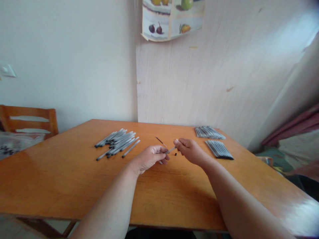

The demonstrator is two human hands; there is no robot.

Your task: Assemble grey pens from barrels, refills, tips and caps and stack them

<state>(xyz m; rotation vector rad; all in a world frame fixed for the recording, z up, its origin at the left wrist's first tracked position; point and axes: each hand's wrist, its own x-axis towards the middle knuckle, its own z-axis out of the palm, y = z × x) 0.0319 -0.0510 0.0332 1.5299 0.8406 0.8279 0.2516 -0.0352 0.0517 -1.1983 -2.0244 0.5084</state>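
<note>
Over the middle of the table, my left hand (152,157) is closed around a clear, whitish pen barrel (171,150). My right hand (189,150) pinches the barrel's other end, its fingertips partly hiding it. Below my left fingers a pale end pokes out; I cannot tell if it belongs to the same barrel. A thin pen refill (159,141) with a dark section lies just beyond my left hand. Between the hands, a small black plug (175,154) rests on the tabletop.
A loose pile of pens (119,142) with black ends lies to the left. On the right are two neat rows, a farther row of pens (209,132) and a nearer row of pens (219,149). A wooden chair (30,114) stands beyond the table's (62,186) left edge.
</note>
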